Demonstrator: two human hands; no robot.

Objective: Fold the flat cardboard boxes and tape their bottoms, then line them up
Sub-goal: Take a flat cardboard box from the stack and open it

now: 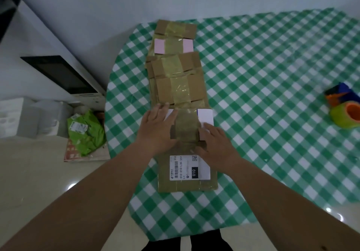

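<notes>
A row of brown cardboard boxes runs away from me along the left side of the table, taped bottoms up. The nearest box [187, 130] has a strip of tape over its top and a white shipping label [190, 168] on the side facing me. My left hand [157, 128] lies flat on its left part, fingers straight. My right hand [216, 143] lies flat on its right part. Behind it stand a taped brown box [180, 89], another [175, 63], a box with pink patches [173, 45] and a far brown box [176, 28].
The table wears a green and white checked cloth [263, 94]. A colourful tape dispenser [343, 112] lies at the right edge. Left of the table are a microwave [62, 75], white containers [29, 118] and a green bag [85, 131] on the floor.
</notes>
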